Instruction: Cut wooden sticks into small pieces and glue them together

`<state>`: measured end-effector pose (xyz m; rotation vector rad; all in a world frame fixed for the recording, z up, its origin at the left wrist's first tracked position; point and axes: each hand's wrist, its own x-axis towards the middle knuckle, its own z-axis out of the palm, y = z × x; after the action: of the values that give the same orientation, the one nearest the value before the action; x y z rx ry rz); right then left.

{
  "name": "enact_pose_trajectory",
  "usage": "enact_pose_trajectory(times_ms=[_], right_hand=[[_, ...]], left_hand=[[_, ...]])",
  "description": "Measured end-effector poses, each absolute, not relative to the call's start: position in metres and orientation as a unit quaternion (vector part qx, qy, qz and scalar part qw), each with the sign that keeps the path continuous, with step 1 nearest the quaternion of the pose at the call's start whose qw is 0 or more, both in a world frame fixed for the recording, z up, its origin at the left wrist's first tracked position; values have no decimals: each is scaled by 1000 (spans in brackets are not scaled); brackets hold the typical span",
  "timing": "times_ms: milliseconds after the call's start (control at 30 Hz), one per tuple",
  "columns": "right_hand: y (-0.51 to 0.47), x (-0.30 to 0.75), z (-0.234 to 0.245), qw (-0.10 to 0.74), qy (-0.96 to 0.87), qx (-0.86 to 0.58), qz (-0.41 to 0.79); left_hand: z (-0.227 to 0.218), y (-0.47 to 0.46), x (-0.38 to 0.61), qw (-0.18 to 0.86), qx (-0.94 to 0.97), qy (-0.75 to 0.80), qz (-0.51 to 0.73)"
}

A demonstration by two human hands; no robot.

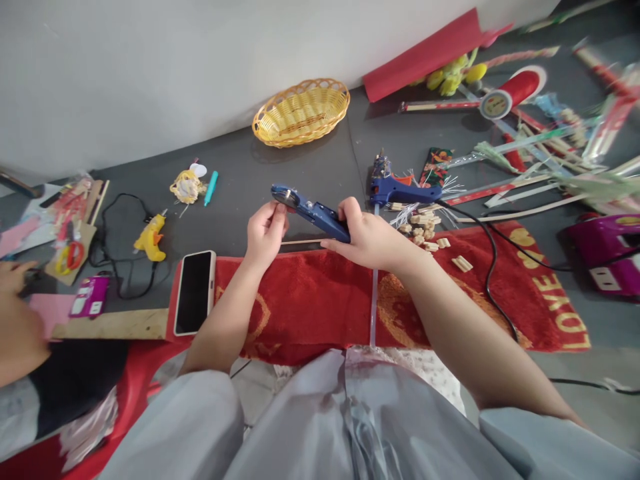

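Blue tool (320, 217): grip partly covered by right hand (367, 233). Thin stick (303, 241): ends unclear at fingers. Spool (523, 90) print too small. Far-right purple box (607, 243), co-worker's arm (19, 333): cut off by edges.

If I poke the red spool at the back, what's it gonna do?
The red spool would probably roll, since it seems to lie on its side with round white ends. It may not go far, because a wrapped stick and other bits lie close by. It likely won't squash much, as those ends look stiff.
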<state>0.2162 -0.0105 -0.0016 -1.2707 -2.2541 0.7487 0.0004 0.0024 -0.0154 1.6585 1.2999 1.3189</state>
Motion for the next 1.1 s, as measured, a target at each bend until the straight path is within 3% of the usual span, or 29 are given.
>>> enact_pose_trajectory(times_ms=[367,733,1100], right_hand=[[-6,219,-11,325,-826,-396,236],[-2,221,-15,349,-834,-370,213],[-1,232,-8,312,-851,-356,227]], left_hand=[[5,-8,5,562,509,420,499],[9,-13,12,616,447,400,509],[9,-17,12,684,427,365,465]])
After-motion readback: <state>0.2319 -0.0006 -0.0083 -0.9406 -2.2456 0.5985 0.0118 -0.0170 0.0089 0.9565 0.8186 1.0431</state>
